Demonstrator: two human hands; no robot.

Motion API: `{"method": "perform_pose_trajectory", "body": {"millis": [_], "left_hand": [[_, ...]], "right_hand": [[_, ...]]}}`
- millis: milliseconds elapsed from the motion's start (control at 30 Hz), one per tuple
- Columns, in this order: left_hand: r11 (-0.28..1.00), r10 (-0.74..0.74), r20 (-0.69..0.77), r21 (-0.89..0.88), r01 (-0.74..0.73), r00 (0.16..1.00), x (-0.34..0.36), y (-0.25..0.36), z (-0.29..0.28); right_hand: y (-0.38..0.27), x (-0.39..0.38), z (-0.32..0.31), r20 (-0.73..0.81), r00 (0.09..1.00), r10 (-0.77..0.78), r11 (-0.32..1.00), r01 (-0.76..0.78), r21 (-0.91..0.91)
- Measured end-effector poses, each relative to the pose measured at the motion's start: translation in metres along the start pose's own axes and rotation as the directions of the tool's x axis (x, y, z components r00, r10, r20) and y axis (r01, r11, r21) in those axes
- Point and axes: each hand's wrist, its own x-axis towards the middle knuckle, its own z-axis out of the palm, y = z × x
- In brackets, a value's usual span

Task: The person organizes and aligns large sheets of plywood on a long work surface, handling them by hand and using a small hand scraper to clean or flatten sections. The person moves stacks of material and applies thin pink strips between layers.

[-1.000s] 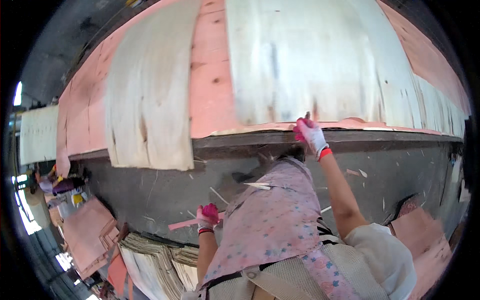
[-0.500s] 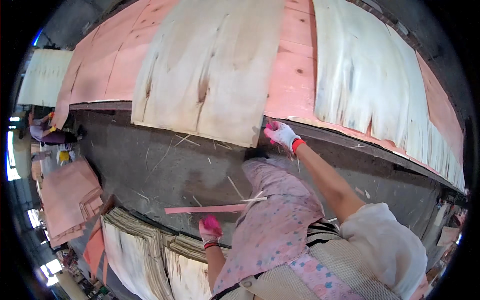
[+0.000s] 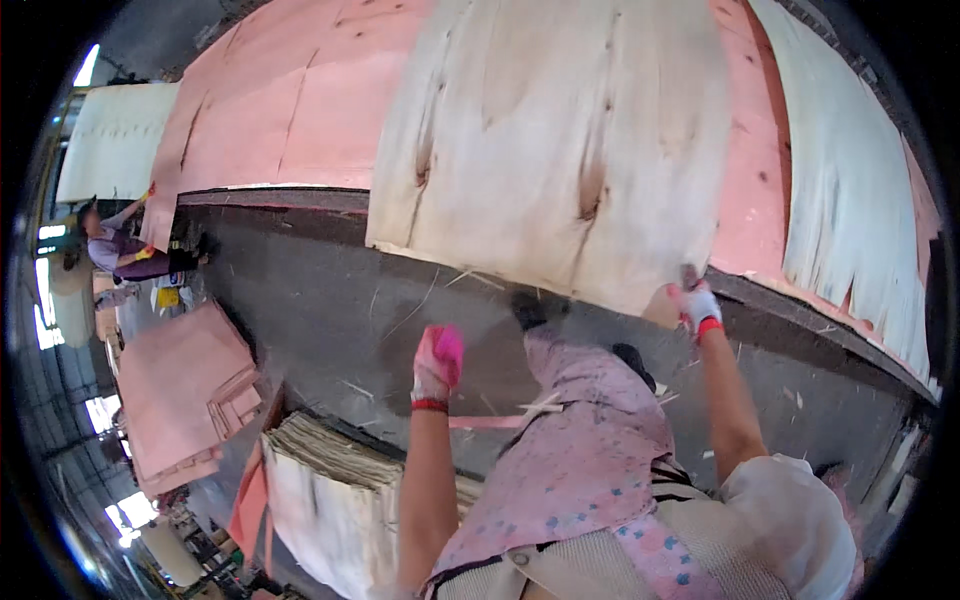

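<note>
A pale wood veneer sheet (image 3: 540, 150) with dark knots and splits lies over pink sheets, its near edge hanging past the edge of the stack. My right hand (image 3: 693, 303), in a white and pink glove with a red cuff, is closed at the sheet's near right corner. My left hand (image 3: 437, 362), gloved alike, is raised over the floor to the left of my apron. Its fingers are curled, and nothing shows in them. It is apart from the veneer's near edge.
Pink sheets (image 3: 330, 95) and another pale veneer (image 3: 850, 170) flank the middle sheet. Veneer stacks (image 3: 330, 500) stand lower left, near a pile of pink sheets (image 3: 185, 390). A co-worker (image 3: 120, 245) stands far left. Scraps and a pink strip (image 3: 487, 422) lie on the floor (image 3: 300, 290).
My left hand has risen forward from beside the veneer stack. My right hand has come onto the sheet's near right corner. The view has shifted, so the scene sits farther right.
</note>
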Motion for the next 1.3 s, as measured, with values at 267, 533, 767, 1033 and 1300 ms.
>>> {"method": "perform_pose_trajectory", "body": {"millis": [267,533,767,1033,1300], "left_hand": [[0.950,-0.311,-0.042,0.003,0.312,0.949,0.091,0.118,0.057],[0.545,-0.054,0.886,-0.360,0.757,0.460,0.160,0.165,0.056],[0.776,0.580,0.422,-0.026,-0.631,0.696,0.179,0.438,0.050],[0.297,0.890,0.119,0.581,-0.758,0.440,0.105,0.661,-0.069],[0.937,0.344,0.603,-0.169,-0.307,0.719,0.229,0.763,-0.373]], "right_hand": [[-0.073,-0.108,-0.091,0.104,0.986,-0.130,0.818,0.048,0.573],[-0.086,-0.202,-0.134,-0.532,0.673,-0.514,0.679,0.698,0.227],[-0.182,-0.259,0.014,0.032,0.993,-0.118,0.693,0.059,0.719],[-0.320,-0.268,0.224,0.290,0.912,-0.291,0.743,0.024,0.669],[-0.494,-0.259,0.305,0.175,0.856,-0.486,0.388,0.032,0.921]]}}
